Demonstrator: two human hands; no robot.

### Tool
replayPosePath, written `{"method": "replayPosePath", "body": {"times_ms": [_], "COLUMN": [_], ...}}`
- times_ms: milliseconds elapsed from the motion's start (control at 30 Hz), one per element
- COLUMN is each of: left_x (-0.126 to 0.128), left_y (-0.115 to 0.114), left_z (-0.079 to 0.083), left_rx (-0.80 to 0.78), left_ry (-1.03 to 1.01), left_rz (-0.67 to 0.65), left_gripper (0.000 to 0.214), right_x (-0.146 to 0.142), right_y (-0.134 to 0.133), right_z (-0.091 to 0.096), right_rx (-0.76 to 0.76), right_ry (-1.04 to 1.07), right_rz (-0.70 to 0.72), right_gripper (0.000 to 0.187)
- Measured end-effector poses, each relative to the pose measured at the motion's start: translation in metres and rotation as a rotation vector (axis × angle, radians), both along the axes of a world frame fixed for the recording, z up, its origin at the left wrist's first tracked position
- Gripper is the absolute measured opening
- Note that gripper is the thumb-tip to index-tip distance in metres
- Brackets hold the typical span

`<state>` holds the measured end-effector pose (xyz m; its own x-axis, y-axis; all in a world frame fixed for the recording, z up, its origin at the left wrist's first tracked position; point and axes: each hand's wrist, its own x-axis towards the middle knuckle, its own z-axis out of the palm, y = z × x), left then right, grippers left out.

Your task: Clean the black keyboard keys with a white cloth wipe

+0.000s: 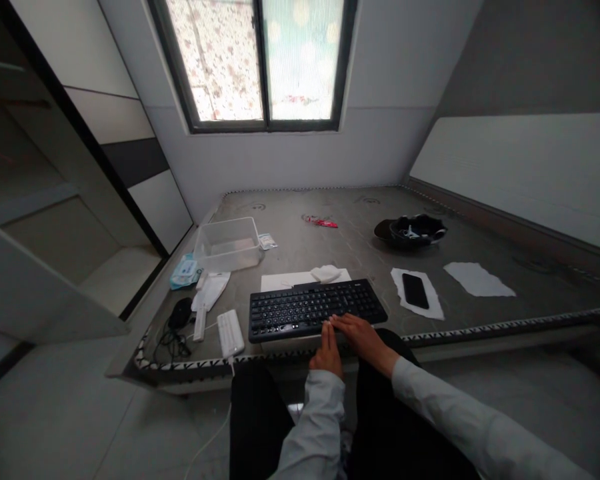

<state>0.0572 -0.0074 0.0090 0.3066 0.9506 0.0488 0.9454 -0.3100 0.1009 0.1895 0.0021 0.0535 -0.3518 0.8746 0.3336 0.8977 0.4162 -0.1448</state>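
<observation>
A black keyboard (310, 308) lies near the front edge of the grey mattress, a little angled. At its front edge, my left hand (327, 353) points forward with two fingers stretched out and nothing visible in it. My right hand (363, 339) comes in from the right with its fingers extended and close together. Its fingertips meet those of my left hand by the keyboard's lower edge; whether they press any key I cannot tell. Just behind the keyboard are a white sheet (275, 283), partly covered, and a crumpled white tissue (326, 273).
Left: a clear plastic bin (227, 245), blue packet (185, 272), black mouse (181, 312) with tangled cable, and white power strip (231, 333). Right: a phone (415, 291) on white paper (436, 309), another sheet (480, 279) and a dark cap (403, 232). A red item (325, 223) lies farther back.
</observation>
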Motion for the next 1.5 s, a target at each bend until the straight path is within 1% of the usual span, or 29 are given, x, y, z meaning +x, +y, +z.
{"method": "replayPosePath", "body": {"times_ms": [133,367,600,700,767,933,1100,1200,1400,1500], "left_x": [0.0,-0.003,-0.005,-0.006,-0.008,-0.012,-0.01,-0.009,-0.009,-0.012], "left_y": [0.002,0.006,0.009,0.01,0.012,0.016,0.019,0.019,0.016,0.014], "left_z": [0.002,0.005,0.012,0.014,0.015,0.008,0.005,0.008,0.018,0.018], "left_rx": [-0.048,-0.092,-0.103,-0.11,-0.107,-0.099,-0.063,-0.051,-0.104,-0.088], "left_ry": [-0.044,-0.12,-0.119,-0.087,-0.046,0.028,0.059,0.047,-0.005,-0.025], "left_rz": [-0.01,-0.007,0.002,0.02,0.009,-0.052,-0.066,-0.073,-0.098,-0.104], "left_gripper": [0.074,0.071,0.072,0.072,0.073,0.072,0.066,0.064,0.063,0.062], "right_x": [0.001,0.006,0.01,0.013,0.014,0.016,0.017,0.015,0.01,0.009], "right_y": [0.0,0.003,0.004,0.004,0.004,0.006,0.007,0.006,0.004,0.003], "right_z": [-0.002,-0.009,-0.011,-0.011,-0.012,-0.016,-0.014,-0.012,-0.01,-0.008], "right_rx": [-0.004,-0.066,-0.079,-0.076,-0.079,-0.093,-0.108,-0.111,-0.104,-0.088], "right_ry": [0.015,-0.028,-0.048,-0.059,-0.068,-0.085,-0.106,-0.109,-0.095,-0.083], "right_rz": [-0.006,-0.038,-0.049,-0.045,-0.04,-0.03,-0.01,-0.005,-0.02,-0.038], "right_gripper": [0.049,0.051,0.056,0.057,0.059,0.06,0.057,0.056,0.057,0.057]}}
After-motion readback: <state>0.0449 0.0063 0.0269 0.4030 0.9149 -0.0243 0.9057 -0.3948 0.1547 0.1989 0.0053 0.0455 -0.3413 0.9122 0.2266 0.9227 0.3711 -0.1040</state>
